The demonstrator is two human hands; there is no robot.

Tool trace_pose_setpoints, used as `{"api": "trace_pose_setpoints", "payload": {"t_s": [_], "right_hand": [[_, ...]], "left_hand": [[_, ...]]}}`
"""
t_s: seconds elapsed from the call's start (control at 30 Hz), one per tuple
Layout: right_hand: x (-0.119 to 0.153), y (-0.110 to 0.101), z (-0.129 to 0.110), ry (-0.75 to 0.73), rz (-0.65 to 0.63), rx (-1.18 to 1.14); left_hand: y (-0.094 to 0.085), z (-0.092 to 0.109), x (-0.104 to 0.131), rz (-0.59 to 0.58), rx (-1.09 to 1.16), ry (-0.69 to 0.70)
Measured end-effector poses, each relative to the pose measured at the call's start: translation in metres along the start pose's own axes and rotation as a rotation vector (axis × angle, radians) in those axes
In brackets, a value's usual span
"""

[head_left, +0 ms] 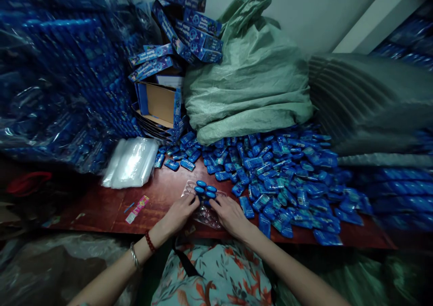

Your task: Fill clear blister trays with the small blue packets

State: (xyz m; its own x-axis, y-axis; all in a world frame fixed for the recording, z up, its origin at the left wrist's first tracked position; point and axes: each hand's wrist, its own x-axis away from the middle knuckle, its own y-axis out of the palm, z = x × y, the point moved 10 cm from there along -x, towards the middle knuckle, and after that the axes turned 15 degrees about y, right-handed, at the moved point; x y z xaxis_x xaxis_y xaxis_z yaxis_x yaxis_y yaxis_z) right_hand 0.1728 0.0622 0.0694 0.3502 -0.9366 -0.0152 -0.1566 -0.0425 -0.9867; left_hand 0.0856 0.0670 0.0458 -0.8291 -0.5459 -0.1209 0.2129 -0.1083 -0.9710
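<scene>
A clear plastic tray with rounded hollows (207, 216) lies on the red-brown table in front of me. Several shiny blue oval pieces (205, 189) sit in its upper part. My left hand (184, 209) is at the tray's left side, its fingers bent in against the blue pieces. From the right, my right hand (227, 210) touches the tray and the lowest blue pieces with curled fingers. What the fingertips of each hand pinch is too small to make out. A large heap of blue wrapped packets (284, 179) spreads beside my right hand.
Clear plastic bags (131, 162) lie left of the tray, near a pink strip (137, 209). Behind stand blue display boxes (158, 102) and a green sack (250, 80). Wrapped blue stacks (77, 71) rise at left; grey stacked sheets (368, 98) stand at right.
</scene>
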Motion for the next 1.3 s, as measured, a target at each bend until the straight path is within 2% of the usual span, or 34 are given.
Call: {"api": "trace_pose_setpoints", "payload": {"t_s": [0.1, 0.17, 0.27, 0.4, 0.5, 0.63, 0.7, 0.77, 0.93, 1.0, 1.03, 1.1, 1.17, 1.23, 1.3], "right_hand": [[-0.006, 0.004, -0.006, 0.116, -0.051, 0.054], [-0.010, 0.005, -0.011, 0.188, -0.080, 0.086], [-0.014, 0.003, -0.013, 0.225, -0.123, 0.098], [-0.014, -0.001, -0.005, 0.216, -0.180, 0.101], [-0.017, -0.003, -0.008, 0.129, -0.198, 0.142], [-0.020, 0.007, -0.030, -0.116, -0.224, 0.259], [-0.022, 0.010, -0.032, -0.168, -0.188, 0.271], [-0.021, 0.011, -0.027, -0.140, -0.108, 0.234], [0.003, -0.001, 0.003, 0.052, 0.252, -0.052], [0.016, -0.008, 0.023, 0.126, 0.364, -0.140], [0.020, -0.010, 0.035, 0.153, 0.378, -0.152], [0.020, -0.008, 0.057, 0.175, 0.306, -0.097], [0.013, 0.002, 0.074, 0.154, 0.151, 0.057], [0.005, 0.011, 0.085, 0.119, 0.038, 0.224], [-0.006, 0.014, 0.084, 0.071, -0.009, 0.334]], "left_hand": [[-0.002, 0.005, -0.021, -0.154, 0.004, 0.040], [-0.003, 0.006, -0.030, -0.204, 0.040, 0.058], [-0.004, 0.001, -0.030, -0.201, 0.104, 0.016], [0.005, -0.006, -0.014, -0.172, 0.127, -0.158], [0.013, -0.002, -0.007, -0.139, 0.130, -0.237], [0.015, -0.002, -0.008, -0.011, 0.138, -0.232], [0.013, -0.005, -0.005, 0.081, 0.131, -0.214], [0.011, -0.008, 0.001, 0.180, 0.102, -0.212], [0.010, -0.011, 0.016, 0.340, 0.085, -0.318], [0.005, -0.022, 0.024, 0.427, 0.144, -0.394], [0.001, -0.032, 0.029, 0.476, 0.182, -0.431], [-0.011, -0.059, 0.036, 0.563, 0.229, -0.493], [-0.027, -0.090, 0.035, 0.595, 0.185, -0.535], [-0.039, -0.116, 0.021, 0.502, 0.068, -0.541], [-0.041, -0.132, -0.005, 0.345, -0.020, -0.504]]}}
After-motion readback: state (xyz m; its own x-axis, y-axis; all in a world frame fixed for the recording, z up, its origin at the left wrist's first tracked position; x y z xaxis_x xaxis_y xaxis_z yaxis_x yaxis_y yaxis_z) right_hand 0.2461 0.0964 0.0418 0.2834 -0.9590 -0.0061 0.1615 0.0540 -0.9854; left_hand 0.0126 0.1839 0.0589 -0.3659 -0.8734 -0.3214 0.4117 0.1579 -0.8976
